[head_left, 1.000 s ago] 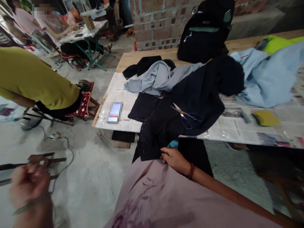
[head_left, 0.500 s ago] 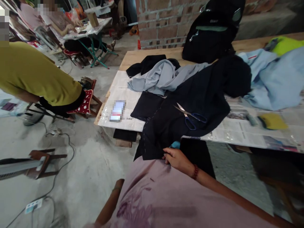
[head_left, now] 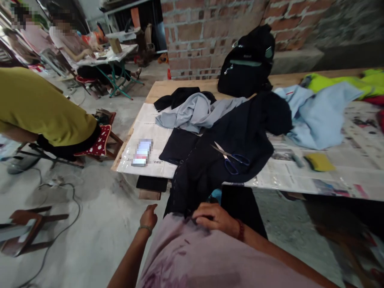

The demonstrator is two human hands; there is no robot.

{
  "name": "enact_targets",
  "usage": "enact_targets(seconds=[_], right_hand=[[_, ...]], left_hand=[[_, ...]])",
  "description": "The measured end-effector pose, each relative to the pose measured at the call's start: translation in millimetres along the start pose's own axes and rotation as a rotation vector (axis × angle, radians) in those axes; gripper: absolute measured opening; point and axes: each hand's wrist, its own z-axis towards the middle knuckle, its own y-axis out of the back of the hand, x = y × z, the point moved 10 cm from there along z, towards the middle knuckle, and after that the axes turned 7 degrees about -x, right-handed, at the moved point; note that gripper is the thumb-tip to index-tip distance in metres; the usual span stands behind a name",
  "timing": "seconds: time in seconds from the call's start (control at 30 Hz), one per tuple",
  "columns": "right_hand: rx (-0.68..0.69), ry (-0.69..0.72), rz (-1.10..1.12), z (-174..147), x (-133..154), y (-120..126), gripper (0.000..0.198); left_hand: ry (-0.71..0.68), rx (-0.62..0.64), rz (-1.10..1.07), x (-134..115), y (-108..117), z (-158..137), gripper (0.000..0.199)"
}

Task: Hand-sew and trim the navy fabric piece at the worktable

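A dark navy garment (head_left: 207, 156) with a line of white basting stitches hangs off the table's front edge onto my lap. My right hand (head_left: 214, 216), a red bead bracelet at its wrist, is closed on the garment's lower end; its fingertips are partly hidden. To the left of the lap, apart from the cloth, my left hand (head_left: 149, 217) is raised with its fingers pinched together. Whatever it may hold is too small to make out. Scissors (head_left: 231, 158) with dark blue handles lie spread on the garment. Something light blue (head_left: 216, 195) shows just behind my right hand.
On the newspaper-covered table (head_left: 288, 176) are a phone (head_left: 142, 153), grey cloth (head_left: 192, 114), light blue cloth (head_left: 318, 120), a yellow sponge-like pad (head_left: 321, 161) and a black backpack (head_left: 244, 68). A person in a mustard top (head_left: 45, 108) sits at left. A cable (head_left: 76, 216) crosses the floor.
My left hand has come up into view left of my lap. My right hand has drawn slightly back towards my body with the garment's end. The camera view has shifted.
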Motion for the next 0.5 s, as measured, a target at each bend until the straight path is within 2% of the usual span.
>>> enact_targets(seconds=[0.07, 0.17, 0.2, 0.27, 0.37, 0.43, 0.5], right_hand=[[-0.024, 0.034, 0.006, 0, 6, 5, 0.041], [-0.179, -0.029, -0.035, 2, -1, 21, 0.049], [-0.217, -0.046, -0.052, 2, -3, 25, 0.048], [-0.270, -0.064, -0.084, 3, -7, 31, 0.046], [-0.349, -0.088, -0.138, 3, -12, 42, 0.040], [-0.427, -0.116, -0.158, 3, -17, 55, 0.033], [-0.509, -0.155, -0.164, 0, -23, 72, 0.027]], left_hand=[[-0.031, 0.013, 0.116, -5, 0, -4, 0.060], [-0.045, 0.057, 0.252, -11, -1, -11, 0.029], [-0.051, 0.062, 0.270, -13, 0, -12, 0.025], [-0.069, 0.047, 0.266, -17, 5, -13, 0.034], [-0.132, 0.015, 0.171, -28, 18, -13, 0.069], [-0.201, -0.005, 0.107, -40, 31, -13, 0.074], [-0.257, -0.039, 0.084, -52, 49, -15, 0.068]])
